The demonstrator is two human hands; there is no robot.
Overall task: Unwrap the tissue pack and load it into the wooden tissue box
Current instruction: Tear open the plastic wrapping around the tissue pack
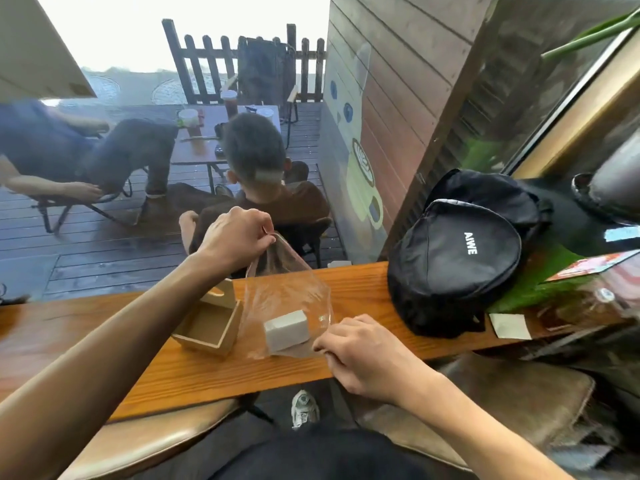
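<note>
A white block of tissues (286, 330) lies on the wooden counter (194, 372), inside a clear plastic wrapper (287, 285). My left hand (235, 237) pinches the wrapper's top edge and holds it raised high above the counter. My right hand (363, 355) pinches the wrapper's lower right edge down at the counter, right of the tissues. The wooden tissue box (211, 327) stands open and empty just left of the wrapper, its lid (221, 292) tilted up at the back.
A black bag (457, 268) sits on the counter to the right, with a small paper square (509, 326) in front of it. Green mat and printed papers lie further right. Beyond the glass, people sit on a deck. Brown stools stand below the counter.
</note>
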